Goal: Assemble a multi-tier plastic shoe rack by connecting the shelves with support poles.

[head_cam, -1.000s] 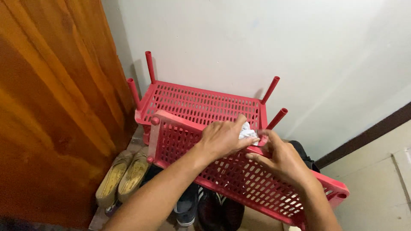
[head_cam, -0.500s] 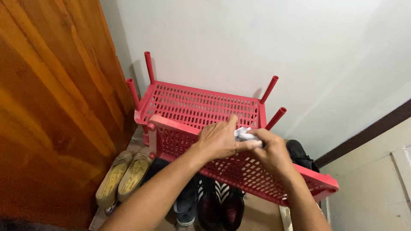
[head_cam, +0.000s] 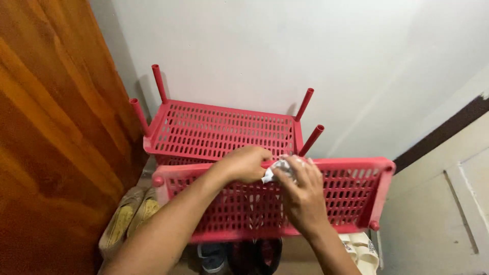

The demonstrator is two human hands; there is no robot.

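**Two hands on a loose red shelf tray, a crumpled cloth between them**

The person held a red perforated plastic shelf tray (head_cam: 336, 198) out in front of the body, tilted up so that its slotted face turned toward the camera and its long top rim ran nearly level. The left hand (head_cam: 246, 164) curled over that top rim near its middle, fingers wrapped down the far side, so the grip was closed on the tray's edge. The right hand (head_cam: 300, 196) lay spread against the tray's face just right of the left, its fingertips up at the rim and pressed onto a small crumpled white cloth (head_cam: 275, 170); the cloth sat on the rim, pinched between the two hands, and touched both. How firmly the right fingers closed round the cloth could not be told, since they hid most of it.

Behind the held tray stood the red shoe rack (head_cam: 219, 132), its top tier bare, with four red tubular posts (head_cam: 304, 104) rising from the corners. The rack stood against a white wall (head_cam: 285, 46), with a brown wooden door (head_cam: 46, 127) at the left. Low at the left lay a pair of tan flat shoes (head_cam: 127, 221). Dark shoes (head_cam: 239, 257) showed under the tray's lower edge, and a cream-coloured item (head_cam: 362, 249) lay at the lower right, too hidden to identify.
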